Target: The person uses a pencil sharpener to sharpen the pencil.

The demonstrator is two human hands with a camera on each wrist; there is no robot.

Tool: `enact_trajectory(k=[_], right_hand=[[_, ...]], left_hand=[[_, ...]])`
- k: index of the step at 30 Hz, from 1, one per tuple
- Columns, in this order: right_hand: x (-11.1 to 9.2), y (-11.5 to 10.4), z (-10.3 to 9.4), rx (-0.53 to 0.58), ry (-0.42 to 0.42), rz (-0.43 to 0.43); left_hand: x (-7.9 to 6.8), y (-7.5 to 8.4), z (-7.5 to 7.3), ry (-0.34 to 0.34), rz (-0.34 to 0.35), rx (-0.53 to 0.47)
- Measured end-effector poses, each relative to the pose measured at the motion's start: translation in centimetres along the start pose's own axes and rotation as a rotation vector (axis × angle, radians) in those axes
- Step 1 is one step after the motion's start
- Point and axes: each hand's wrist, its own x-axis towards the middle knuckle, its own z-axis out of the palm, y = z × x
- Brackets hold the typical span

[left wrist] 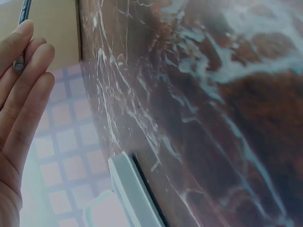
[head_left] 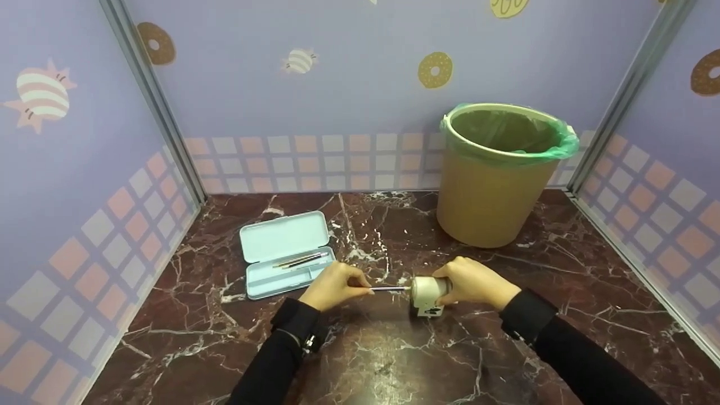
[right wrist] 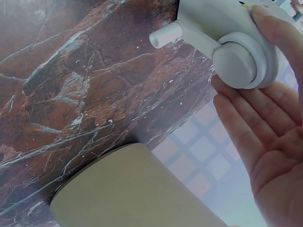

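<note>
Your right hand [head_left: 475, 284], at three o'clock from your left hand [head_left: 333, 286], grips the sharpener [head_left: 426, 292]; your left pinches the pencil [head_left: 389, 288], tip meeting it. You seem to be feeding it in; next likely calls for straight seating, then turning the crank [right wrist: 203, 42].

Looking at a booth [head_left: 360, 95]: lilac donut-print panels [head_left: 62, 180] are enclosing a marbled tabletop [head_left: 180, 343] on three sides, metal profiles [head_left: 153, 95] are framing its corners.
</note>
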Motion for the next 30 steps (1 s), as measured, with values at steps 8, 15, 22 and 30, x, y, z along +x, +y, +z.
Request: enact_trajectory(k=[8,15,22,30], right_hand=[[-0.1,0.0,0.0,-0.002,0.007,-0.008],[-0.2,0.0,-0.1,-0.008,0.006,-0.006],[-0.3,0.0,0.1,0.001,-0.001,0.005],[-0.4,0.0,0.1,0.0,0.008,0.015]], left_hand=[[-0.7,-0.3,-0.5,-0.005,-0.048,-0.054],[-0.9,-0.4,-0.6,0.029,-0.074,-0.123],[-0.6,0.1,0.3,0.163,-0.131,-0.188],[0.6,1.9,2.1,0.345,-0.178,-0.331]])
